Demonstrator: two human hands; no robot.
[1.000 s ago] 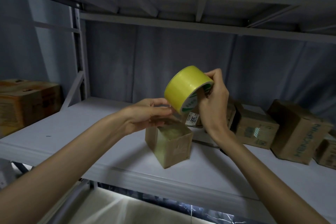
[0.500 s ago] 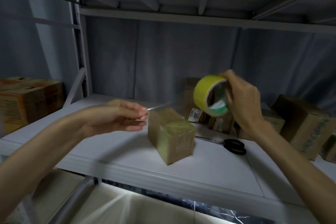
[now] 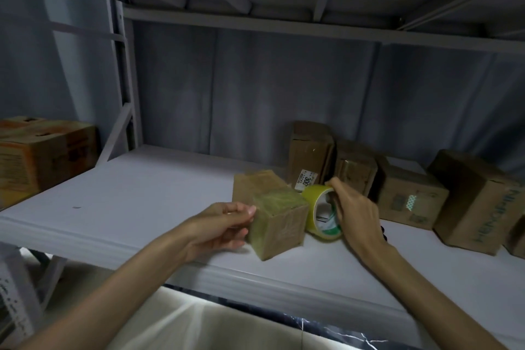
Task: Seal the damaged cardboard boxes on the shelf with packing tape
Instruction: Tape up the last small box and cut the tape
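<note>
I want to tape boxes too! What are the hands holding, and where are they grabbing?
The left hand grips the small box by its left side. The right hand holds the yellow tape roll by its rim, beside the box.

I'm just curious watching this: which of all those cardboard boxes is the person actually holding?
The small box at the shelf's front edge, gripped by the left hand, tape roll touching its right side. The other boxes sit untouched farther back.
</note>
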